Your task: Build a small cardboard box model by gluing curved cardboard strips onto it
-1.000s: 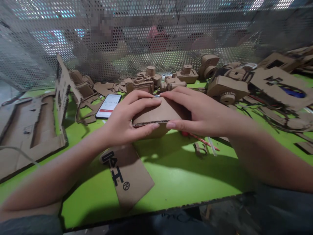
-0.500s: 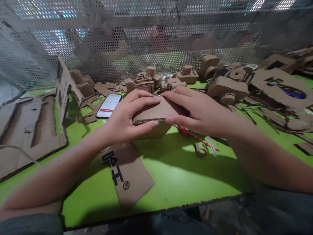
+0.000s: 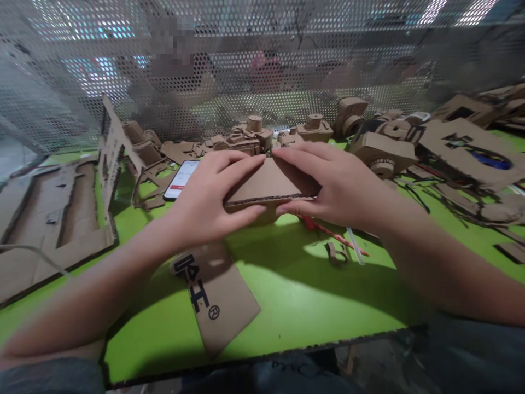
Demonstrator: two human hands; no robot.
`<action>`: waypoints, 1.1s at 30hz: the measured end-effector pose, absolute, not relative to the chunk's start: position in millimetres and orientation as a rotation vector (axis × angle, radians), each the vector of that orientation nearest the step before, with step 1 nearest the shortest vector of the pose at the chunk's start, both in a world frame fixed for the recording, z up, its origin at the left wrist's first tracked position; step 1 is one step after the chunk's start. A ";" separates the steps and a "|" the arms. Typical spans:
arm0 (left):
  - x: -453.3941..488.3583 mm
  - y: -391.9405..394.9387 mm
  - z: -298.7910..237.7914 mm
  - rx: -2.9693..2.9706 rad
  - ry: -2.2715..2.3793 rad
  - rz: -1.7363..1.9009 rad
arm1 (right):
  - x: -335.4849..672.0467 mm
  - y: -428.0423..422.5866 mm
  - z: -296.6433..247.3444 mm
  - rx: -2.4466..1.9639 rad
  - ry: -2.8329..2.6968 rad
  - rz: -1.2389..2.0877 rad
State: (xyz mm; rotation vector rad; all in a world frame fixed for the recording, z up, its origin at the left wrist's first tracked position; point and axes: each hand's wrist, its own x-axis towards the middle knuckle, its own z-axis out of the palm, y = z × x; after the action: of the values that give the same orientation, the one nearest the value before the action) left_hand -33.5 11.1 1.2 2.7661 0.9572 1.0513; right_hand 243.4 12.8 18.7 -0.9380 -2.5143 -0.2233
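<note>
Between both hands I hold a small cardboard box (image 3: 266,183) just over the green table. My left hand (image 3: 209,197) wraps its left side, with fingers over the top and the thumb along the front. On the other side my right hand (image 3: 328,180) grips it the same way, its thumb below the front top edge. The far side of the box is hidden behind my fingers. Below my left hand lies a flat cardboard piece (image 3: 223,298) with black printing. A small cut cardboard scrap (image 3: 337,253) and a red-orange stick (image 3: 340,238) lie near my right hand.
A phone (image 3: 178,183) showing a timer lies behind my left hand. Several cardboard camera models (image 3: 314,128) line the back, before a perforated metal screen (image 3: 246,65). A large cut cardboard sheet (image 3: 24,257) covers the left; cardboard parts (image 3: 463,145) crowd the right. The green table (image 3: 311,306) ends in front of me.
My fingers have shifted over the box top, and its top face shows tilted a little differently. The left hand now covers more of the phone. Both hands keep their hold.
</note>
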 end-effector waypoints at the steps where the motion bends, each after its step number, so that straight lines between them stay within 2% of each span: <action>1: -32.7 8.4 0.6 2.785 0.992 1.061 | 242.0 10.6 18.7 -0.925 -2.500 -0.283; 7: -34.0 19.8 -4.7 2.662 1.145 1.181 | 236.2 -0.7 24.1 -0.750 -2.292 -0.631; 10: -38.4 33.3 -1.3 2.415 1.177 1.223 | 239.2 -5.2 33.5 -0.625 -2.141 -0.591; 14: -38.2 41.9 0.8 1.865 1.095 1.119 | 253.3 2.0 48.3 -0.572 -2.199 -0.231; 17: -32.1 44.8 -8.5 1.543 0.939 1.019 | 264.2 24.1 47.3 -0.808 -2.380 0.184; 20: -24.9 45.7 -26.0 1.359 0.836 0.934 | 262.3 50.4 28.3 -1.066 -2.280 0.569; 23: -18.7 41.5 -46.7 1.210 0.757 0.835 | 245.5 63.8 -0.2 -0.923 -2.055 0.909; 28: -9.1 28.0 -76.1 0.891 0.689 0.727 | 216.0 59.1 -40.2 -0.673 -1.746 1.291; 33: 0.4 22.1 -82.1 0.719 0.712 0.711 | 209.6 61.2 -63.3 -0.678 -1.621 1.367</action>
State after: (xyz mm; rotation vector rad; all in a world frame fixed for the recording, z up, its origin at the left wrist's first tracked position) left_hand 0.4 22.1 -82.1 0.7191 0.7124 0.7111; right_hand 209.6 61.2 -63.3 -0.6784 -1.6214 1.3665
